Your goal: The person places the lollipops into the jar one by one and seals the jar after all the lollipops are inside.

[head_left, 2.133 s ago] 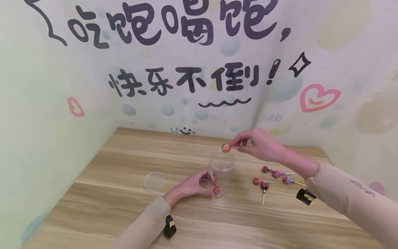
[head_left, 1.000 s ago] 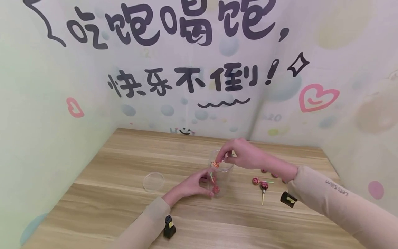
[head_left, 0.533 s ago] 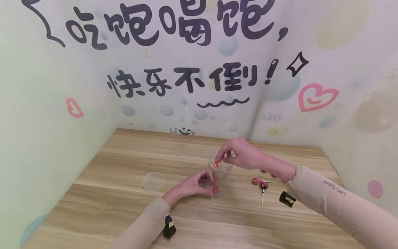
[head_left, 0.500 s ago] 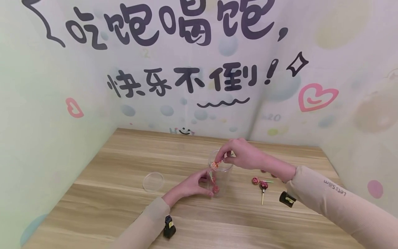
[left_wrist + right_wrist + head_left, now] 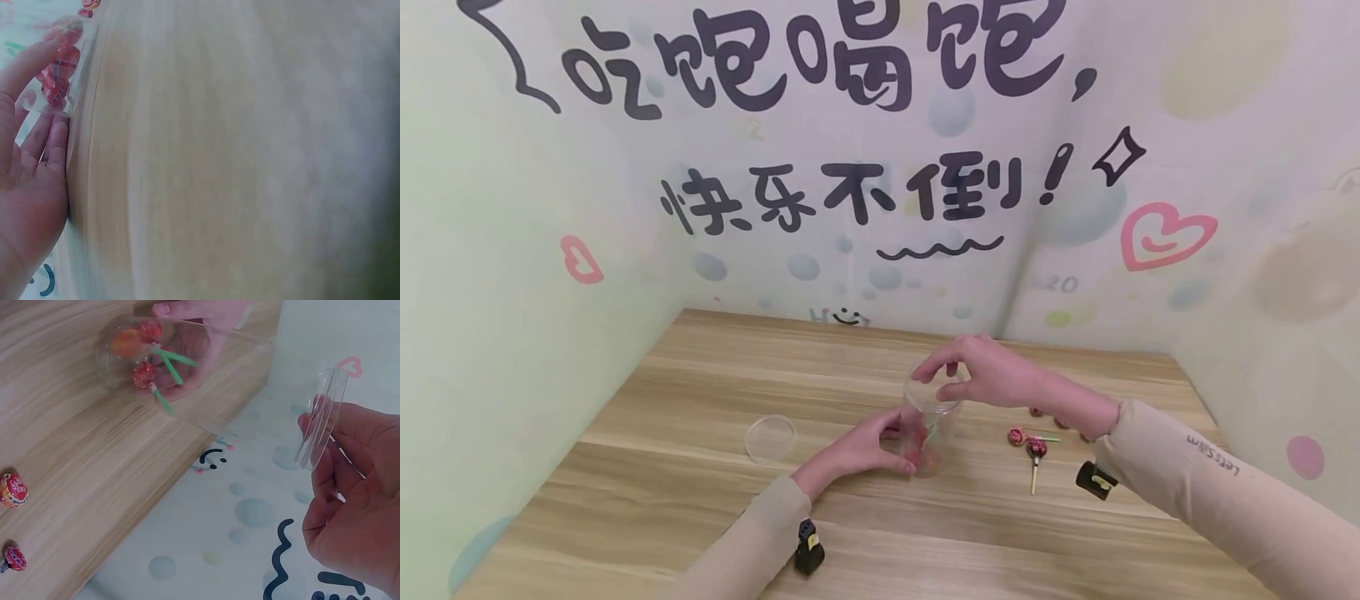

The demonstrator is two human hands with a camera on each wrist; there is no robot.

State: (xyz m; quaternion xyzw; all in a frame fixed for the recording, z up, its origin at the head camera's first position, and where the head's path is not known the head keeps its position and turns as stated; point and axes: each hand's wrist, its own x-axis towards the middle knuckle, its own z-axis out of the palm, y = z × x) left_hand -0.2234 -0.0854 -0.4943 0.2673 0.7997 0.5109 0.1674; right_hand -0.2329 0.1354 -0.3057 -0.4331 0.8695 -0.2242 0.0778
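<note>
- Clear plastic cylindrical jar point(image 5: 950, 429): it stands upright on the pale brown wood-grained table point(image 5: 700, 392), between the two hands, its mouth uncovered, probably so that things can pass in from above.
- Round-headed lollipops in red and orange wrappers point(image 5: 144, 374): three heads show at the bottom of the jar in the right wrist view. Green sticks slant toward the mouth, perhaps because the heavier heads settle lowest.
- Left hand point(image 5: 865, 446): it grasps the jar low on its wall, thumb on the near side and fingers curved around the far side. That grip likely steadies a light, tall container while leaving the top free.
- Right hand point(image 5: 988, 367): it is poised at the jar's mouth, with thumb and forefinger parted and nothing visible between them. The fingers look released, a pose that suits letting something drop.
- Loose lollipops with dark red and red wrapped heads point(image 5: 1037, 450): they lie on the table on the right-hand side, within easy reach of that hand. The right forearm partly hides some, so I cannot count them surely.
- Clear round flat disc, seemingly the jar's lid point(image 5: 771, 438): it lies beyond the left forearm, apart from the jar, presumably set aside to keep the mouth accessible.
</note>
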